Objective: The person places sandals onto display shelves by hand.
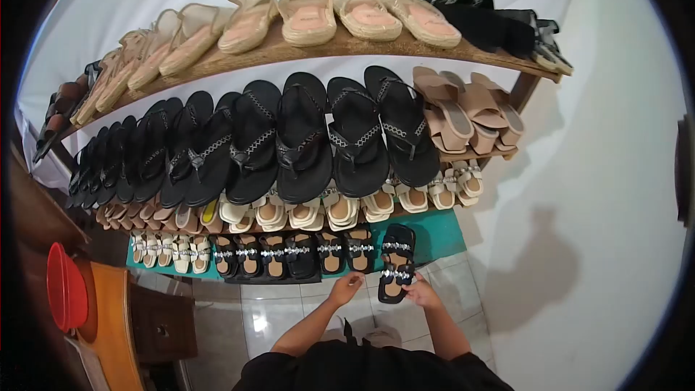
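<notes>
My right hand (420, 292) grips the lower end of a black sandal (397, 263) with jewelled straps and a tan insole, held upright in front of the green bottom shelf (438, 239). Left of it, my left hand (349, 287) is raised just below the row of black jewelled sandals (331, 252); its fingers are curled, and whether they hold anything is too small to tell. Cream jewelled sandals (182, 253) stand farther left on the same shelf.
Above are black flip-flops (304, 137), beige heeled sandals (443, 112) and woven-soled beige shoes (308, 14) on wooden shelves. A red basin (65, 286) rests on an orange-brown table (112, 318) at the left. A white wall (608, 195) stands at the right.
</notes>
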Tool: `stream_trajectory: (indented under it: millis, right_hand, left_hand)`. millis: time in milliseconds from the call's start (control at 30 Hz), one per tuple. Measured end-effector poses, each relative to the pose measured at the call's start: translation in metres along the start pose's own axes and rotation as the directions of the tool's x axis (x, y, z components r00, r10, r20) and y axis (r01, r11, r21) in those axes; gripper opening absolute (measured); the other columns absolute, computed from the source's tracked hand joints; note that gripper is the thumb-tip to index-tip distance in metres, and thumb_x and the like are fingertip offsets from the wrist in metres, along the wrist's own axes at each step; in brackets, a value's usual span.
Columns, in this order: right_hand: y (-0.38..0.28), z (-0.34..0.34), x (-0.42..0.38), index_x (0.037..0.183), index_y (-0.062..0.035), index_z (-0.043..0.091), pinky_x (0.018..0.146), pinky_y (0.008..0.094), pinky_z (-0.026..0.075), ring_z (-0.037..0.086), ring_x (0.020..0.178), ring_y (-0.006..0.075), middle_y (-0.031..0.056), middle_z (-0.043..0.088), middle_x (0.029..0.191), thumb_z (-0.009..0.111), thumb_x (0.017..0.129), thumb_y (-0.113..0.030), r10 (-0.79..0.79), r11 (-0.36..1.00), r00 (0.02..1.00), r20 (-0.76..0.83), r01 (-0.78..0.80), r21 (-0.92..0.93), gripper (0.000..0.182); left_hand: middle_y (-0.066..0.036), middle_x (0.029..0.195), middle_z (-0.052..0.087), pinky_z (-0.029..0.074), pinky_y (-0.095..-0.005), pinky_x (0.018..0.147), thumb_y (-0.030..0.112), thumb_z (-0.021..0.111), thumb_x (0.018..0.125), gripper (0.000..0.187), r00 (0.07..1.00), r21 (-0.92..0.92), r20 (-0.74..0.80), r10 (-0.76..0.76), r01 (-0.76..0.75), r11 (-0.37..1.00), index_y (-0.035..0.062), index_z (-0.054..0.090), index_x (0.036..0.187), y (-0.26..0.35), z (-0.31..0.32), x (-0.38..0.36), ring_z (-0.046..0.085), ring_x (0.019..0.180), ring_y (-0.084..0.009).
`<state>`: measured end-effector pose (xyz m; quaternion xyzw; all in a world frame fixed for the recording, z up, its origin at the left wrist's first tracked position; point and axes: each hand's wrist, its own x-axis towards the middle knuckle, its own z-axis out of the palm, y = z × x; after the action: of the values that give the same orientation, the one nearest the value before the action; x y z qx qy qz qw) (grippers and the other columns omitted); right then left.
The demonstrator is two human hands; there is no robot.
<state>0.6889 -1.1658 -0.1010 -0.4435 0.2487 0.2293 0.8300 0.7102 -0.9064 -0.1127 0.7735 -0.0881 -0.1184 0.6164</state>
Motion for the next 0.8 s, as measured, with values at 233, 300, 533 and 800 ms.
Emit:
stream_trajectory:
  millis: [233, 300, 533, 800]
  right_hand:
    - [-0.053, -0.026, 0.116, 0.129, -0.0217, 0.027, 0.081, 0.0466, 0.04, 0.051, 0.102, 0.0284, 0.0044, 0.052, 0.113, 0.061, 0.067, 0.009, 0.275, 0.913, 0.951, -0.142, -0.304, -0.272, 0.077]
    - [-0.059, -0.026, 0.137, 0.135, -0.0242, 0.021, 0.082, 0.0473, 0.04, 0.05, 0.103, 0.0302, 0.007, 0.048, 0.12, 0.059, 0.068, 0.009, 0.275, 0.904, 0.945, -0.179, -0.317, -0.286, 0.083]
    - [-0.069, -0.017, 0.163, 0.132, -0.0169, 0.03, 0.09, 0.0465, 0.037, 0.05, 0.105, 0.0291, 0.0096, 0.047, 0.122, 0.057, 0.068, 0.009, 0.271, 0.764, 0.94, -0.208, -0.341, -0.547, 0.075]
    - [-0.029, -0.003, 0.157, 0.117, -0.0023, 0.048, 0.091, 0.038, 0.038, 0.05, 0.107, 0.0307, 0.0188, 0.053, 0.114, 0.056, 0.066, -0.007, -0.349, 0.505, 0.883, -0.315, -0.106, -0.857, 0.051]
  left_hand:
    - [-0.005, 0.083, 0.059, 0.044, -0.0236, 0.07, 0.011, 0.055, 0.084, 0.018, 0.892, -0.143, -0.377, -0.251, 0.212, 0.967, -0.0008, 0.056, 0.098, -0.016, 0.024, -0.009, 0.055, 0.076, -0.0098]
    - [-0.005, 0.083, 0.06, 0.045, -0.0236, 0.069, 0.009, 0.056, 0.083, 0.018, 0.876, -0.097, -0.412, -0.249, 0.23, 0.968, -0.0009, 0.056, 0.098, -0.016, 0.034, -0.023, 0.056, 0.075, -0.0107]
    - [-0.005, 0.081, 0.059, 0.046, -0.0236, 0.067, 0.007, 0.056, 0.082, 0.018, 0.694, -0.338, -0.571, -0.438, 0.287, 0.896, -0.0008, 0.057, 0.098, -0.029, 0.046, -0.052, 0.057, 0.073, -0.0118]
    - [-0.005, 0.082, 0.059, 0.046, -0.0235, 0.069, 0.007, 0.056, 0.082, 0.021, 0.635, -0.445, -0.653, -0.412, 0.118, 0.888, -0.0004, 0.056, 0.101, -0.021, 0.05, -0.072, 0.057, 0.074, -0.0124]
